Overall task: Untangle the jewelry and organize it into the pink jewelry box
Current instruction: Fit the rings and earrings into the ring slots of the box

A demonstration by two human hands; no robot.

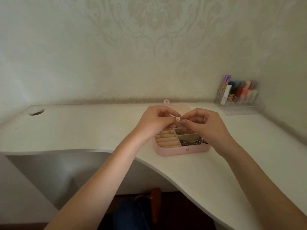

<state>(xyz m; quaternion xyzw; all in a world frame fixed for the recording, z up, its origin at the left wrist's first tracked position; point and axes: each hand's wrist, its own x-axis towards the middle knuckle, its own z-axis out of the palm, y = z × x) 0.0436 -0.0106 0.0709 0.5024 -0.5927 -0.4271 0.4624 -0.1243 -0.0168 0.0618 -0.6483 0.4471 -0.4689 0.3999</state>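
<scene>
jewelry first: a small gold piece (pixel 179 120) sits pinched between my two hands, held up above the far half of the pink jewelry box (pixel 181 151). my left hand (pixel 154 123) has its fingertips curled in on one side of the gold piece, my right hand (pixel 205 126) nips the other side with thumb and forefinger, the other fingers folded loosely behind. whether it's a chain, a clasp or an earring i can't tell, it's too small from here.

directly under the grip, the box lies open on the white desk (pixel 83 128), lid (pixel 182 108) flat on the far side of my hands. below my left hand are the ring rolls (pixel 167 140) with a few gold bits tucked in. below my right hand, a compartment full of silver jewelry (pixel 191 142).

risks now, as i judge it: pull the two pinches apart too hard and a knot would tighten rather than loosen, or a fine link could snap. loosen either pinch and the piece drops straight down, likely into the silver pile, tangling afresh. my wrists hang close over the box too, so a low dip could nudge it toward the desk edge just behind.
</scene>
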